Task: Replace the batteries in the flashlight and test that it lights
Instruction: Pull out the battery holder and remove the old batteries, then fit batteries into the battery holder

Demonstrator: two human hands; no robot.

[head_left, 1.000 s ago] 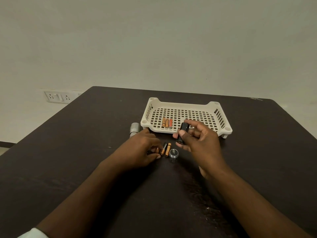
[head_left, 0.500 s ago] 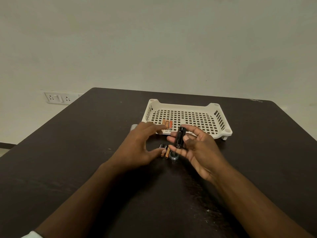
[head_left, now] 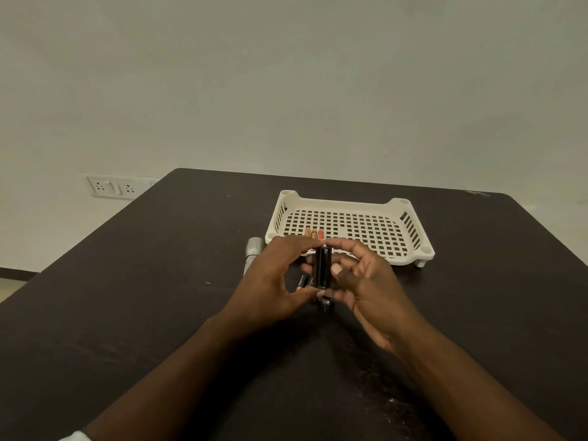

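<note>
Both hands met over the middle of the dark table [head_left: 159, 281], lifted a little above it. The right hand [head_left: 366, 281] gripped the black battery holder [head_left: 323, 268] upright, fingers wrapped behind it. The left hand [head_left: 273, 278] pinched the same holder, forefinger at its top, thumb at its bottom. Just below lay loose batteries [head_left: 302, 281], partly hidden, and a small metal cap [head_left: 325, 302]. The silver flashlight body [head_left: 253, 249] rested left of the hands. Toward the far edge sat the white basket [head_left: 410, 230], three batteries [head_left: 314, 233] at its near-left corner.
</note>
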